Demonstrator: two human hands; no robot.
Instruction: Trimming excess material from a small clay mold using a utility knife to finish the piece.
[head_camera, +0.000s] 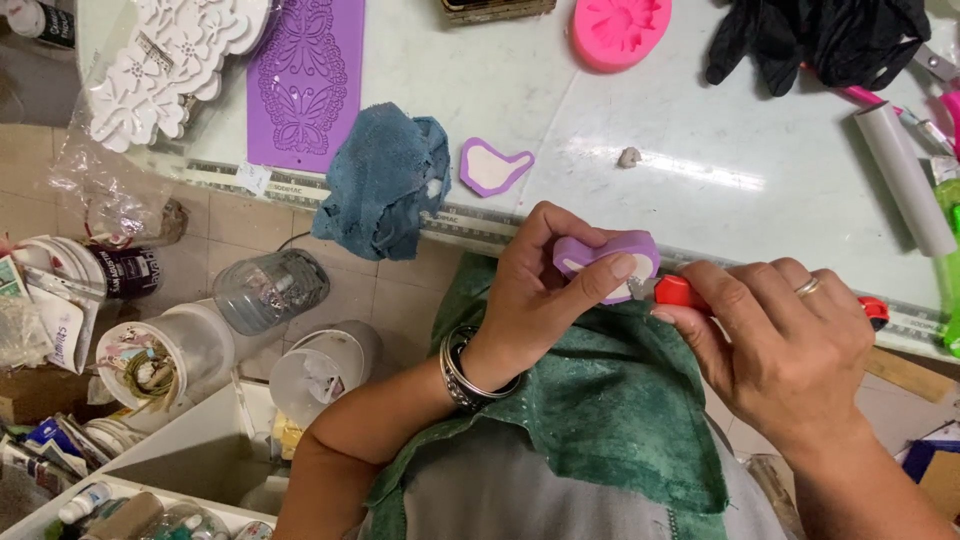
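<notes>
My left hand (545, 290) holds a small purple mould with white filling (607, 256) just off the table's near edge, thumb pressed on its front. My right hand (785, 345) grips a red-handled cutter (683, 292) whose blade tip touches the mould's white part. A ring sits on my right hand and metal bangles on my left wrist. A second purple heart-shaped mould with white filling (492, 166) lies on the table next to a crumpled blue cloth (385, 180).
On the pale table (720, 150) lie a purple butterfly mat (305, 80), a pink round mould (618, 30), white flower moulds (165, 60), black gloves (820, 40), a white roller (905, 175) and a small clay lump (628, 157). Jars and paint bottles (150, 365) crowd the floor on the left.
</notes>
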